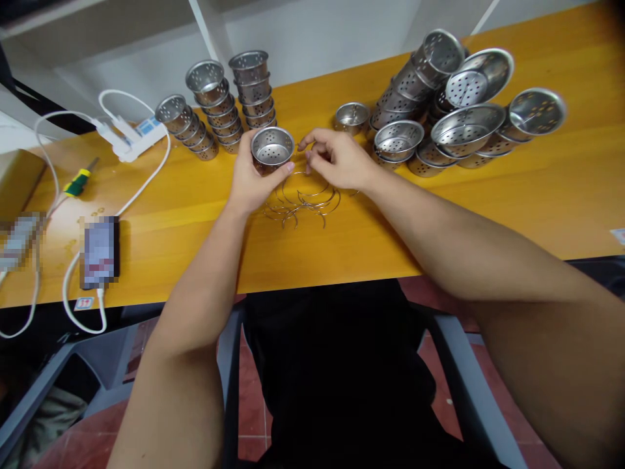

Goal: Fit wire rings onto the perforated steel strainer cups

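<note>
My left hand (251, 172) is wrapped round a perforated metal cup (272, 148), its thumb along the near side and the open mouth facing up. Close to the cup's right rim is my right hand (336, 155), fingers curled in and fingertips pinched together. Something thin shows at those fingertips, too small to make out. Under and in front of both hands, several curved metal wires (305, 205) lie in a loose pile on the tabletop. Beyond my right hand stands a single small perforated cup (352, 117).
Stacks of perforated cups (225, 107) stand at the back left. More stacked cups (430, 98) lean together at the right. On the left are a power strip (134, 140), white cables, a screwdriver (81, 181) and a phone (100, 251) on the yellow table (170, 273).
</note>
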A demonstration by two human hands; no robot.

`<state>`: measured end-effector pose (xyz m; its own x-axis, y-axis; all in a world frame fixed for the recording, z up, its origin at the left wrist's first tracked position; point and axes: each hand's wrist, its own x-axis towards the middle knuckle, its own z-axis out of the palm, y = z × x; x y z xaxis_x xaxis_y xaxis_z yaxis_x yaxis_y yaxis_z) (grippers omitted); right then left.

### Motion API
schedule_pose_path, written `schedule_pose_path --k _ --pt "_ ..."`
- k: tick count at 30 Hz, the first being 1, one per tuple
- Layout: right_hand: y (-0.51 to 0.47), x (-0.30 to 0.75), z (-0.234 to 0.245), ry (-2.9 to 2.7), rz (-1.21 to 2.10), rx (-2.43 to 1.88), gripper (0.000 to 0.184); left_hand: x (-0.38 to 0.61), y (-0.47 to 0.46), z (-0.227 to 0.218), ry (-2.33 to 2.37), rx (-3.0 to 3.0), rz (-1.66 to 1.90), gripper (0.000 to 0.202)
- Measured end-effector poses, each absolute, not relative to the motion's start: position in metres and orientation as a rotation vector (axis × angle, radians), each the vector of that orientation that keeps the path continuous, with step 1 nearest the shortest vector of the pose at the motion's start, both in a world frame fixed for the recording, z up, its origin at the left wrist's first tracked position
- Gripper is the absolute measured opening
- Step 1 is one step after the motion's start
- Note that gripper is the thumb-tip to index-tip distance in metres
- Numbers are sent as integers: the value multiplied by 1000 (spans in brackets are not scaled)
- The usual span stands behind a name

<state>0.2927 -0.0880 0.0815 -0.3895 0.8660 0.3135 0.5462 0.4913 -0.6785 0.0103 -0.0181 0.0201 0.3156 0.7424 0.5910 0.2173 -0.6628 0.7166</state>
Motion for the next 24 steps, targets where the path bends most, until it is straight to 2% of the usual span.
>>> schedule_pose_path --k 5,10,15,24 --pt "-99 288 93 -2072 723 -1264 39 14 -26 28 917 2052 1278 110" --pt "-100 289 100 -2030 552 -1265 52 15 -30 35 946 2055 1255 106" --pt "-93 294 99 -1971 474 -1289 52 13 -30 35 967 2067 1274 103" --pt "-89 289 91 -1774 583 -1257 57 14 -34 33 966 2065 1270 99"
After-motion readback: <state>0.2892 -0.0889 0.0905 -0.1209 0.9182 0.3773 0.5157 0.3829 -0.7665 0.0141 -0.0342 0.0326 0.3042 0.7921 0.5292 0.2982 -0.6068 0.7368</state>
